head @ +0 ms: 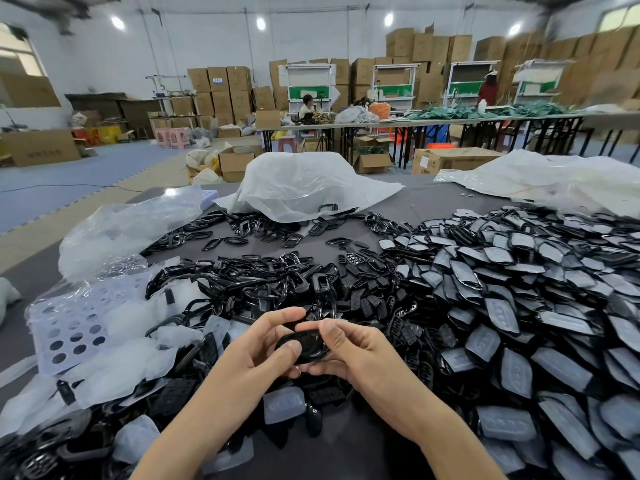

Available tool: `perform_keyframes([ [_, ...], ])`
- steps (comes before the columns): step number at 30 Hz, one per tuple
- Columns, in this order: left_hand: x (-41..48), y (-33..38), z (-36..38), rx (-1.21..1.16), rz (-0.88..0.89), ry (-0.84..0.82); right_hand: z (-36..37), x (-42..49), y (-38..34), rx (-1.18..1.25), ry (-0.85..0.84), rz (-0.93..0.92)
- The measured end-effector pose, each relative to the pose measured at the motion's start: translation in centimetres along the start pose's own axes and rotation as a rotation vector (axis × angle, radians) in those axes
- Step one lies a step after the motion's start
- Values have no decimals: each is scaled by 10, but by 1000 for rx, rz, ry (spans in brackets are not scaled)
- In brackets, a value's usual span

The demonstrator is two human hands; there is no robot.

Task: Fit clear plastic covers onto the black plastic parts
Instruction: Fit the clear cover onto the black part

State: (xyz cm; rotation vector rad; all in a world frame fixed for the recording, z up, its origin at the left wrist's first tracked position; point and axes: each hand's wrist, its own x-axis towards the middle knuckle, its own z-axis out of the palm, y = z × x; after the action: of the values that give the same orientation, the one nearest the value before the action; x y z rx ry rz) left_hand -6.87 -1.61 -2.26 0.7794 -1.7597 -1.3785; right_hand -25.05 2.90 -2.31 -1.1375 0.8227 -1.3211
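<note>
Head view: 2 hands meet low and centre over the table (433, 206); between them they hold 1 small piece.
Left grip: the left hand (258, 346) curls round the black part (304, 345); thumb laid on its near face, forefinger arched over the far edge.
Right grip: the right hand (356, 349) pinches the same piece from the other end; thumb pressed on top, the other fingers tucked beneath.
Held piece: glossy, rounded, lying roughly level between the thumbs; whether a cover is already seated on it, glare and fingers hide.
Just below: a loose clear cover (284, 405) lies flat near the wrists; more lie scattered among dark inserts to the left.
Ahead: a tangle of black frames (263, 275) heaps beyond the fingertips.
Right side: covered parts (519, 289) spread in overlapping rows, so much of the job looks done.
Further out: a perforated tray (69, 327) under film at left; a slumped plastic bag (304, 185) at the far edge.
Risk: uneven thumb pressure could seat 1 edge and leave the other proud; a skewed start may crease or pop the thin cover; the slick shell could slip from the pinch and vanish into the look-alike heap; a half-fitted piece might get tossed among the finished rows unnoticed.
</note>
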Motion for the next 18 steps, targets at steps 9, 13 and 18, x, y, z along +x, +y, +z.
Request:
perform_keyframes([
  [9, 1, -3, 7, 200, 65, 148, -2, 1, 2, -89, 49, -21],
  [13, 3, -6, 14, 421, 121, 327, 2, 3, 9, -229, 167, -68],
  [18, 1, -6, -2, 827, 227, 481, -4, 7, 15, -315, 355, -100],
])
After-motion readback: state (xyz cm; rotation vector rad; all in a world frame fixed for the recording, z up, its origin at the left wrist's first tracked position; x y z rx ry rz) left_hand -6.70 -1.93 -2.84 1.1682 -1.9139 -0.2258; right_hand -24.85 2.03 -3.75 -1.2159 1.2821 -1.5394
